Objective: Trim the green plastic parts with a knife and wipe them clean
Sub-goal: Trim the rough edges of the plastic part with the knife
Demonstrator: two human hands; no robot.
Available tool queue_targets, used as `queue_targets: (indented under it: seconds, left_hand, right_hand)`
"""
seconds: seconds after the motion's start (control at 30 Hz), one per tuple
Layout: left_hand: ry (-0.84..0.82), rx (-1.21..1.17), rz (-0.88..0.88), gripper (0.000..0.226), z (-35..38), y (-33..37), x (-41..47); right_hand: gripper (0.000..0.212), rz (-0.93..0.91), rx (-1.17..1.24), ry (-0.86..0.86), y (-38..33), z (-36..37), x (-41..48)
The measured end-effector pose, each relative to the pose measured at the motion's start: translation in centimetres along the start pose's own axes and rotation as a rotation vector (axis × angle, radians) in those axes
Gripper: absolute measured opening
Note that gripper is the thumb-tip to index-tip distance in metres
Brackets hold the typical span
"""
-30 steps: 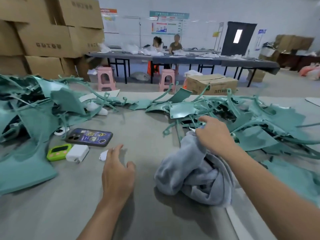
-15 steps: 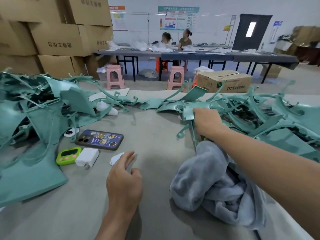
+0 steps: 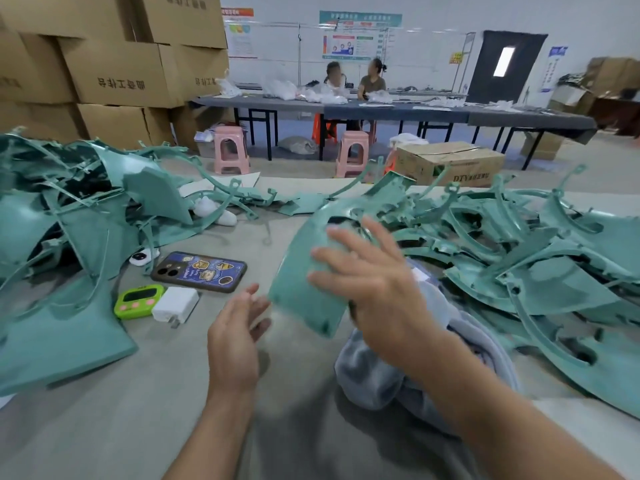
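Centre frame, the right hand grips a green plastic part lifted above the grey table. The left hand hovers open just beside its lower corner. A grey cloth lies lower right, below a heap of green parts. Cardboard boxes stand stacked upper left, with a dark door upper right.

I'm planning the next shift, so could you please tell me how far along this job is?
Done: nothing plainly finished; the left pile may be. In hand: the right hand holds one green part over the grey cloth, left hand open beside it. Left: its trimming and wiping, no knife in view, plus probably the right pile.
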State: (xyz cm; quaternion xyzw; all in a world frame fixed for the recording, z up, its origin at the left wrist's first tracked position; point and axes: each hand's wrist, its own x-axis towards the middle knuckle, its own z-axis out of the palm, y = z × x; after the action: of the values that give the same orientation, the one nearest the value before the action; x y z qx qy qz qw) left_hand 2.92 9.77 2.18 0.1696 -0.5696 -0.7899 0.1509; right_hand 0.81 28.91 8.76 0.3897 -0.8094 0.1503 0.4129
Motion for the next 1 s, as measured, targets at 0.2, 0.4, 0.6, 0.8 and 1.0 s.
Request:
queue_targets:
  seconds: [0.2,0.4,0.6,0.8,1.0]
  left_hand:
    - [-0.2,-0.316,-0.42,0.032,-1.5,1.2,-0.3]
    - [0.073,-0.299,-0.248,0.027,-2.6,1.4,1.0]
    - [0.313,-0.069,0.342,0.017,-2.5,2.1,1.0]
    - [0.256,0.299,0.787,0.019,-2.0,1.8,-1.2]
    - [0.13,0.46,0.717,0.051,-1.3,1.7,-2.5]
  right_hand:
    - [0.042,0.063,0.259,-0.138,-5.4,2.2,-5.2]
    - [0.101,0.579,0.112,-0.533,-2.5,-2.1,-5.1]
    - [0.039,0.719,0.065,-0.314,-0.1,-5.0,-5.3]
    - [0.049,0.776,-0.52,0.113,1.4,-6.7,-6.0]
    - [0.02,0.592,0.094,-0.141,-2.5,-3.4,-5.4]
